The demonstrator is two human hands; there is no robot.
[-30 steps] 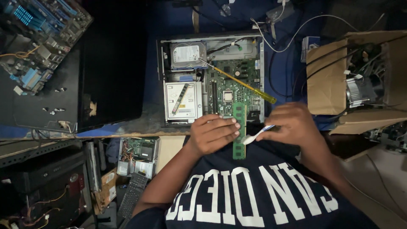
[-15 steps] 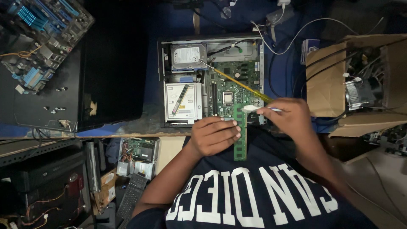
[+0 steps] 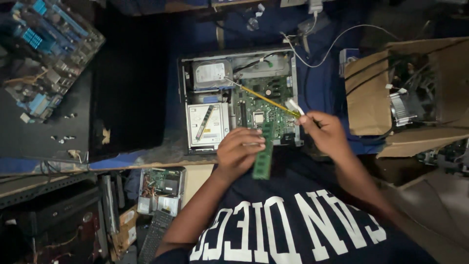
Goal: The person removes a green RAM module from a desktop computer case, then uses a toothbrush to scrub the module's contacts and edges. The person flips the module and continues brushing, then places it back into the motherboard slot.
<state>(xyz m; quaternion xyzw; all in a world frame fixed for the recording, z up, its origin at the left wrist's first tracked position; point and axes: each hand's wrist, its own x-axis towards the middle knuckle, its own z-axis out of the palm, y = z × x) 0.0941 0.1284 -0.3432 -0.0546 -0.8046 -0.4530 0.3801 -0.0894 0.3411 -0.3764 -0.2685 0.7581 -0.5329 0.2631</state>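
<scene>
head view looks down on a green memory stick [image 3: 264,157], pinched upright in the left hand [image 3: 239,152] just over the near edge of an open computer case [image 3: 184,98]. the right hand [image 3: 326,133] is closed around a small white brush [image 3: 294,106], close beside the stick's top end. a yellow stick [image 3: 264,99] lies slanted across the green board [image 3: 264,100] inside, next to a silver drive [image 3: 211,73]. a cardboard box [image 3: 366,102] with a metal cooler stands to the right, another circuit board [image 3: 44,54] far left, a black panel [image 3: 129,88] between.
</scene>
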